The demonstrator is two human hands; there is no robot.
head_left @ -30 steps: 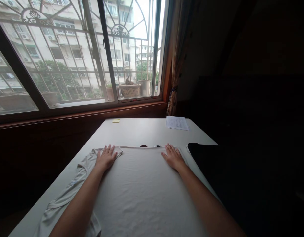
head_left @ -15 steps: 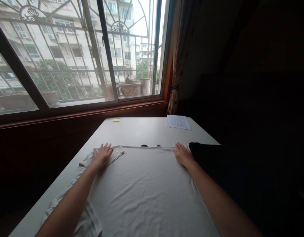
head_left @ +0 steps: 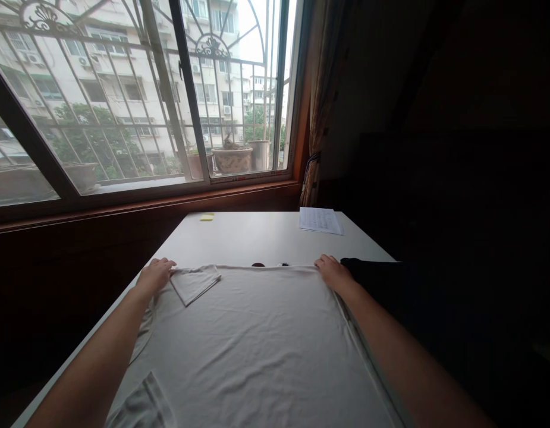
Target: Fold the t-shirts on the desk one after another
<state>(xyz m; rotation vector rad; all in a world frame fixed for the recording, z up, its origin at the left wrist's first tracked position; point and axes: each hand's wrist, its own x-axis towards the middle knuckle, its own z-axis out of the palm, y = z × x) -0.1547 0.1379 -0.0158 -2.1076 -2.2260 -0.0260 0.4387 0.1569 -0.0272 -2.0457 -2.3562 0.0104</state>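
Observation:
A white T-shirt lies spread over the table, wrinkled across its middle. One sleeve is turned in over the body near the far left corner. My left hand is closed on the fabric at that corner, its fingers bent over the edge. At the far right corner my right hand also has its fingers curled on the shirt's edge; the fingertips are partly hidden. Another sleeve-like fold lies at the near left, partly behind my left forearm.
Beneath the shirt is a white table. Paper sheets and yellow sticky notes lie at its far end. Dark cloth rests at the right edge. Two small dark objects peek out past the shirt. A barred window stands beyond.
My left hand has moved left, off the folded sleeve, and from lying flat has closed on the corner. The left side fabric is spread flatter. My right hand's fingers have curled in at its corner.

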